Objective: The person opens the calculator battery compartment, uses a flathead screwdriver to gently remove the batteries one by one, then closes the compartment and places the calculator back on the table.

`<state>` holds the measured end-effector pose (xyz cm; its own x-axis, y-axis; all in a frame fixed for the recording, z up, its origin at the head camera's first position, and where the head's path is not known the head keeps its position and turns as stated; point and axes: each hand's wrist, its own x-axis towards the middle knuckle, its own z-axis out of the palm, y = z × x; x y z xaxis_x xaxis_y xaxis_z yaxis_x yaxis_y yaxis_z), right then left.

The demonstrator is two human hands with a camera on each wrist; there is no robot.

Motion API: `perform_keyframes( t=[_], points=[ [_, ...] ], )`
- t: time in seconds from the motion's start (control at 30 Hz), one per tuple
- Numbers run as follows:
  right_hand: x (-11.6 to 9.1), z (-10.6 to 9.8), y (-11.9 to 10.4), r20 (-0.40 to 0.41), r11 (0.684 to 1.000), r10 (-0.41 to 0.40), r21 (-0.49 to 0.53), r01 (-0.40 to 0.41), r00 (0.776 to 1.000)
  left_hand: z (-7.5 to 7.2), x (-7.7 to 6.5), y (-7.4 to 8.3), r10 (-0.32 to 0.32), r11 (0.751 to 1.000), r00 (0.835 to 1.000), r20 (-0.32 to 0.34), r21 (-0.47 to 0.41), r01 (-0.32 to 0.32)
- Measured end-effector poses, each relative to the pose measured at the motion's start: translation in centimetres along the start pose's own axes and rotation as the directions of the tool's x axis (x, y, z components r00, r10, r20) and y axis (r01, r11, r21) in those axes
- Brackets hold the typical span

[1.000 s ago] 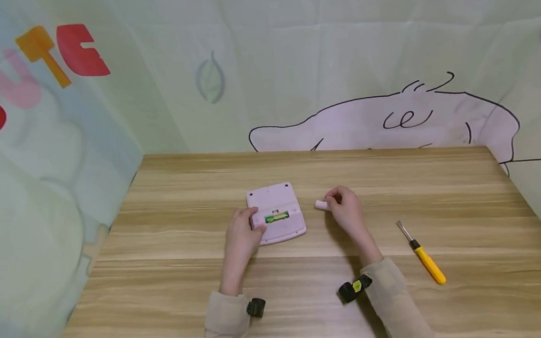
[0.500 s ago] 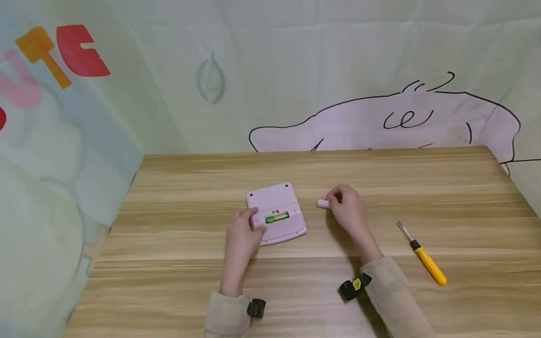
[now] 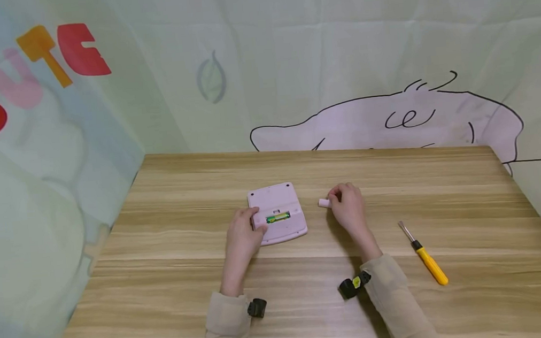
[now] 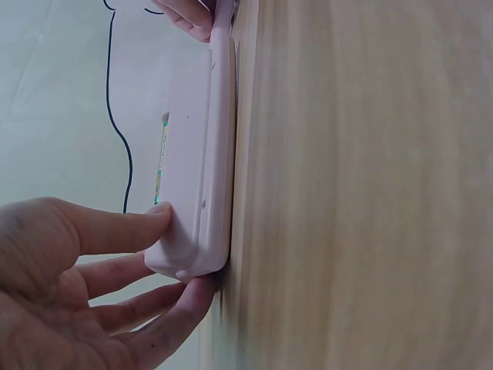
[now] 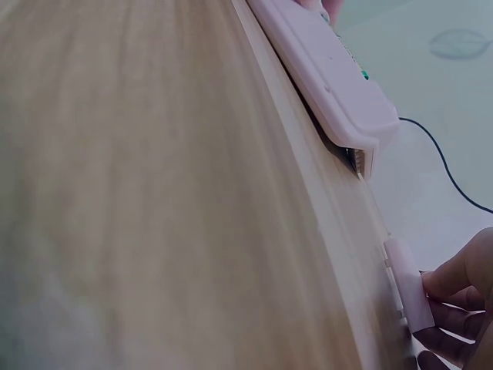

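Note:
A pink calculator point(image 3: 275, 198) lies on its face on the table. Its battery compartment is uncovered, and a green battery point(image 3: 278, 217) sits inside. My left hand point(image 3: 243, 233) grips the calculator's left side, thumb on the back and fingers along the edge, as the left wrist view shows. To the right, apart from the calculator, my right hand point(image 3: 348, 205) pinches a small pink battery cover point(image 3: 324, 203) between thumb and fingers. In the right wrist view the cover point(image 5: 408, 285) stands close to the tabletop; whether it touches I cannot tell.
A screwdriver point(image 3: 424, 255) with a yellow handle lies on the wooden table point(image 3: 195, 197), right of my right forearm. Behind the table and along its left side hangs a printed cloth backdrop point(image 3: 281, 71).
My right hand has shifted very slightly to the right and away from me with the battery cover. My left hand and the calculator stay in place.

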<state>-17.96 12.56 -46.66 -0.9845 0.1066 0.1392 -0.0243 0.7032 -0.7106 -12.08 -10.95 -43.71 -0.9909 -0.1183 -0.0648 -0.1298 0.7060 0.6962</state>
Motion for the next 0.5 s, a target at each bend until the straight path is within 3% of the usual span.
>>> perform_keyframes(
  t=[0.5],
  points=[
    [0.44,0.02,0.0,0.017,0.997,-0.006,-0.07,0.007,1.0,-0.04,-0.03,0.03,-0.014,1.0,1.0,0.007,0.003,0.014]
  ],
)
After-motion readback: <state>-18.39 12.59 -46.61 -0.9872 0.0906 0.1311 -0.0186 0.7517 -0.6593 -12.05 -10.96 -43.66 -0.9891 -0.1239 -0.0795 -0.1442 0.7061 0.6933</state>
